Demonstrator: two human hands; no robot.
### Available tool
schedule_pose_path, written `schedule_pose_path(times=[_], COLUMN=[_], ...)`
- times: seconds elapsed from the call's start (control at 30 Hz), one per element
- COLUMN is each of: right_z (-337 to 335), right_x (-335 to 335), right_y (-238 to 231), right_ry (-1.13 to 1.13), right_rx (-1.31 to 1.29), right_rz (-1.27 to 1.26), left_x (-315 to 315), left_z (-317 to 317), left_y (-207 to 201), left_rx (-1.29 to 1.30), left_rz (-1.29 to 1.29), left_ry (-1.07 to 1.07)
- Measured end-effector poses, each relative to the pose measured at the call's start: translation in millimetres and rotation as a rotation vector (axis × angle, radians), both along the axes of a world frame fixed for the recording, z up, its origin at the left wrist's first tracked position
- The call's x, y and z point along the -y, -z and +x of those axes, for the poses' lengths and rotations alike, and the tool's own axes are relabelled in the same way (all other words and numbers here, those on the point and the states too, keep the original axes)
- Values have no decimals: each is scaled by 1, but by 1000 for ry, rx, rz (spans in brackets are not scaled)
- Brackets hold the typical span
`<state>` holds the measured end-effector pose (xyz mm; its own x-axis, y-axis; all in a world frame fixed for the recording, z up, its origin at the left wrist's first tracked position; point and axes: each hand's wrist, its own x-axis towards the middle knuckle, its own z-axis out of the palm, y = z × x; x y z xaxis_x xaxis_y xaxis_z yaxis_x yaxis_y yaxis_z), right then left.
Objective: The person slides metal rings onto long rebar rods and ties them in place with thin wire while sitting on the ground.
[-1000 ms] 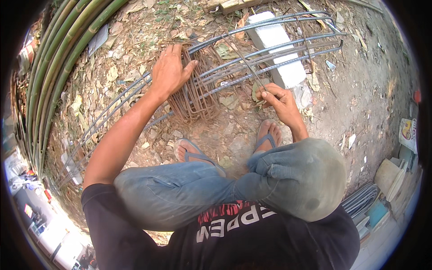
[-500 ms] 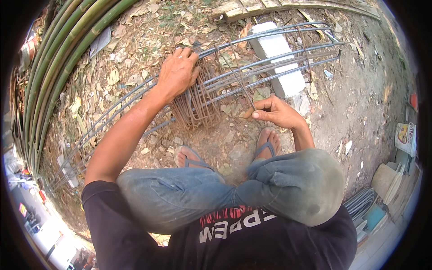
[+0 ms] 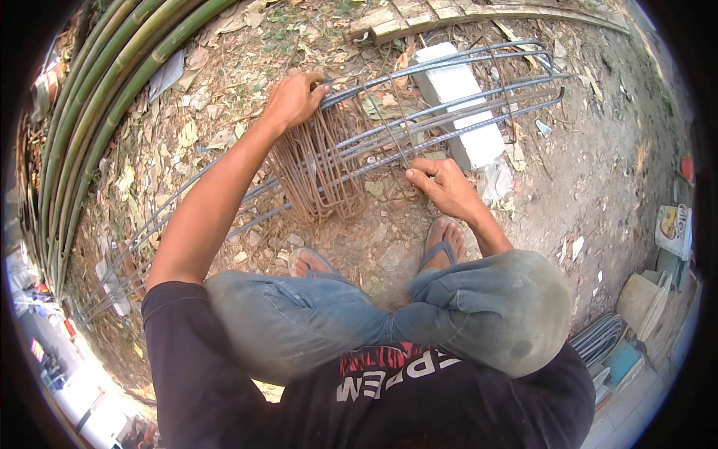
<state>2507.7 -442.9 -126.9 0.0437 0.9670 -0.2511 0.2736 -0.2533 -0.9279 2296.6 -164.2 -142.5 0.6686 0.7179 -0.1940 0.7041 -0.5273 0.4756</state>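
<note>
Rebar cage (image 3: 419, 120) of long grey steel bars lying on leaf-strewn bare ground (image 3: 598, 172), propped on a white concrete block (image 3: 458, 105) near its far end. Bunched rusty stirrups (image 3: 318, 172) threaded on the cage, left of the block. Left hand (image 3: 293, 97) clamped over the top bar just above the stirrups, grip closed on the rebar cage. Right hand (image 3: 443, 185) low beside the block, fingertips pinched together at a lower bar; whether anything sits in that grip cannot be told. Sandalled feet (image 3: 441, 243) just below the stirrups. Green bamboo poles (image 3: 97, 105) well left of the block. Wooden planks (image 3: 419, 13) beyond it.
</note>
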Motion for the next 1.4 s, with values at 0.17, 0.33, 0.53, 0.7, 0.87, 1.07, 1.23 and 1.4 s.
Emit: schedule_pose_path(times=[0.17, 0.33, 0.53, 0.7, 0.87, 1.07, 1.23, 1.4], right_z=[11, 35, 22, 13, 14, 22, 16, -8], right_x=[-12, -62, -128, -129, -128, -138, -126, -128], right_y=[-5, -11, 13, 16, 13, 10, 4, 18], right_ry=[80, 227, -4, 116, 100, 202, 402, 16], right_rx=[85, 552, 572, 383, 336, 325, 804, 806], right_rz=[-67, 133, -86, 187, 88, 72, 540, 140], left_x=[-10, -9, 7, -1, 0, -2, 11, 10], left_z=[19, 35, 53, 46, 65, 85, 80, 76], left_y=[3, -12, -23, -23, -26, -23, -17, -23], left_rx=[-43, -163, -123, -171, -213, -259, -258, -220], left_rz=[-10, -67, -83, -65, -58, -84, -59, -122], left_ry=[-12, -79, -73, -108, -79, -42, -27, -102])
